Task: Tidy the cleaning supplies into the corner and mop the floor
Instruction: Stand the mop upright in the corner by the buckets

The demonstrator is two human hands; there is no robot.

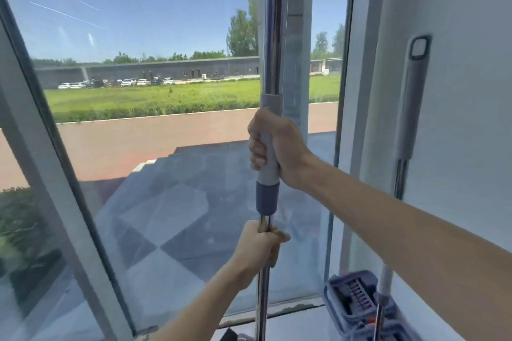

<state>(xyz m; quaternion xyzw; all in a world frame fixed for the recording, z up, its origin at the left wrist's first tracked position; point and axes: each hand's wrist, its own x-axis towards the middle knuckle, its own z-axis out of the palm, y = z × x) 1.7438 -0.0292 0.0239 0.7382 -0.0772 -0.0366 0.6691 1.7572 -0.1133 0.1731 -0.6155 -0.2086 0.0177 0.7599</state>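
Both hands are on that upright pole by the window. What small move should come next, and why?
Probably lean the pole toward the corner wall, beside the other mop and bucket. Right hand grips the grey sleeve, left hand the metal below; supplies gather there.

Both hands on one upright mop pole (273, 36) in front of the big window (155, 108). Right hand (273, 148) grips the grey sleeve, left hand (259, 246) grips the bare metal just below. A second mop (408, 108) leans on the white wall at right, with a blue mop bucket (353, 303) on the floor in the corner.
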